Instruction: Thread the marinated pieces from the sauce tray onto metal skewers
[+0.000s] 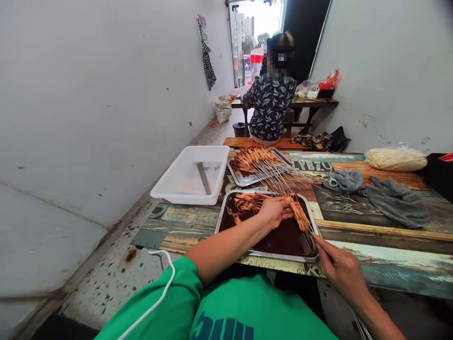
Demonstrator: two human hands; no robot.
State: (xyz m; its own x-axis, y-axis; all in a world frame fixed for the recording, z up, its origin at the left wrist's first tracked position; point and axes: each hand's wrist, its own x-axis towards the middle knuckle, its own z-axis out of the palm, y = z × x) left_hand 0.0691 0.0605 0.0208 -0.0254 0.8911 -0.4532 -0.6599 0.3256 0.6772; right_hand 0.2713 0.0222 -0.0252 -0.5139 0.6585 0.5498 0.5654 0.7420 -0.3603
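Observation:
My left hand (276,212) is closed on the orange-brown, stringy pieces of food (300,215) on metal skewers, above the near tray. Lower right, my right hand (341,267) pinches thin metal skewers (314,238) at the tray's right edge; their tips run into the food. Dark brown liquid fills the metal tray (269,253), and more such pieces (247,203) lie along its far side. Just beyond, a second metal tray (242,179) bears a heap of loaded skewers (256,158), their bare metal ends pointing right.
A white plastic tub (187,194) with metal strips (203,178) stands left. Scissors (331,181), grey cloths (398,200) and a bag of pale sticks (395,158) lie right. Beyond the table a person (271,106) sits facing away. A white cable (166,283) crosses my left sleeve.

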